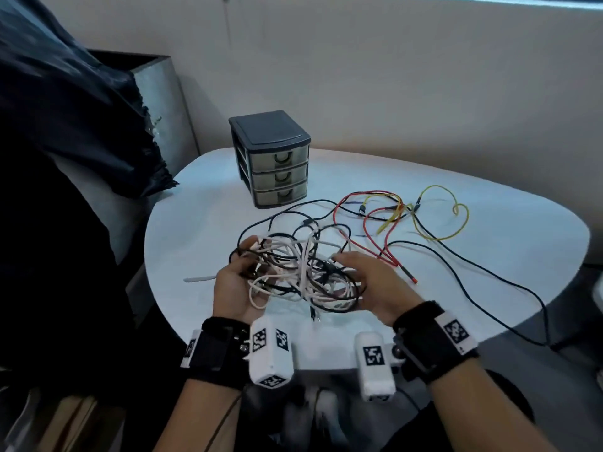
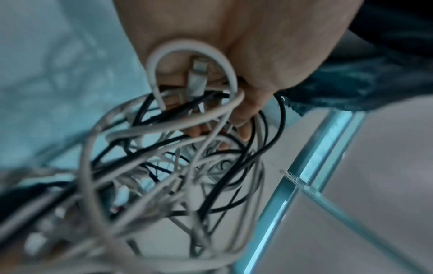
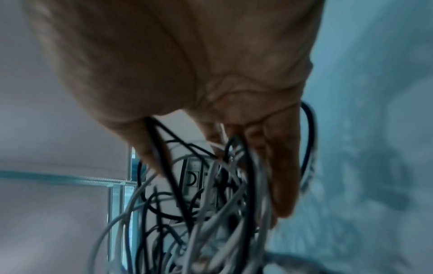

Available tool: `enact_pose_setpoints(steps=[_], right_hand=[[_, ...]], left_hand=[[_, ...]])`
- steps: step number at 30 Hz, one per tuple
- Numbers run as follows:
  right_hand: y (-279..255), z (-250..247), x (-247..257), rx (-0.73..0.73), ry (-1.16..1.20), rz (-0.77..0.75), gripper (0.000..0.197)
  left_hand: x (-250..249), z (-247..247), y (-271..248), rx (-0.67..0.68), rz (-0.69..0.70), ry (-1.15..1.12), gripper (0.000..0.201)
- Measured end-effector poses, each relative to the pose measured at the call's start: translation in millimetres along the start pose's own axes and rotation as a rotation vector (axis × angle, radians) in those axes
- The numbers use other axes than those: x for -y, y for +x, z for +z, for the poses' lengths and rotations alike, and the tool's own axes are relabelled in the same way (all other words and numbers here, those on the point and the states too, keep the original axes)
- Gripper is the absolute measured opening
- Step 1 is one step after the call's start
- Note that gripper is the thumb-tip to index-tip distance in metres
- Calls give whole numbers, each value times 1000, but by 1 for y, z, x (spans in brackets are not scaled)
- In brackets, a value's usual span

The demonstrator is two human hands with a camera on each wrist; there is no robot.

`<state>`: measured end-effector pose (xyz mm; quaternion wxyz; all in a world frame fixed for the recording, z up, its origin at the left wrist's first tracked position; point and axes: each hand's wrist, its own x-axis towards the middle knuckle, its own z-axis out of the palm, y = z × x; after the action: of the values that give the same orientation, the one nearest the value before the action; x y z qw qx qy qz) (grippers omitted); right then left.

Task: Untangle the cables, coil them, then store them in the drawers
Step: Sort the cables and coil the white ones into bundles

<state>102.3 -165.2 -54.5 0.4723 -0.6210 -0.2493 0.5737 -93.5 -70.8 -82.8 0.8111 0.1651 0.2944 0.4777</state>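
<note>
A tangle of white and black cables [image 1: 300,275] hangs just above the white table [image 1: 202,216], held between both hands. My left hand [image 1: 238,278] lies palm up on its left side, fingers curled into the loops. The left wrist view shows this hand [image 2: 234,55] with a white loop and a plug against its palm amid the tangle [image 2: 164,166]. My right hand [image 1: 372,282] holds the right side, thumb on top. In the right wrist view, strands of the tangle [image 3: 211,213] run between thumb and fingers [image 3: 281,166]. The grey three-drawer unit [image 1: 270,158] stands behind, all drawers closed.
Red and yellow leads [image 1: 385,216] lie knotted on the table to the right of the drawers. A long black cable [image 1: 489,272] trails off the right edge. A white cable end [image 1: 199,278] lies left of my hand. Dark fabric [image 1: 81,125] hangs at the left.
</note>
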Motion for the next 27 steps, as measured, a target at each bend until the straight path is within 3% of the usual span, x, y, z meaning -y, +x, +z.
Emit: enact_pose_setpoints(steps=[3,5,6,9,11,14,18,21,24,26,27], right_hand=[[4,7,-17,-142,77,-56,26],[0,5,-17,-162,121,-94,17],[-2,4,-17,-161,137,-113,10],[-3,-2,-22,-153,100,-163,24],[-1,-2,-23,-176,67,-179,26],[4,-6,-22,-240,-163,-176,22],[15,-21,-28,-372,-759,-196,14],[17,-20,-31,-559,-919,-369,9],[7,-12,-27,-762,-668,-660,12],[0,-7,-27,-770,-563,-789,14],[-2,-6,-25,-701,-564,-806,16]], left_hand=[[16,-5,-8,-35,-60,216,29],[18,-8,-13,23,-72,327,18],[17,-11,-13,44,-85,377,24],[14,-11,-15,97,-193,390,29],[14,-9,-13,57,-249,383,26],[11,-9,-10,-21,-231,380,48],[7,-11,-7,-102,-148,372,57],[11,-10,-6,-134,-112,377,57],[15,-6,-5,-175,-72,368,40],[19,-2,-5,-165,-40,424,24],[21,-2,-5,-135,-23,474,18]])
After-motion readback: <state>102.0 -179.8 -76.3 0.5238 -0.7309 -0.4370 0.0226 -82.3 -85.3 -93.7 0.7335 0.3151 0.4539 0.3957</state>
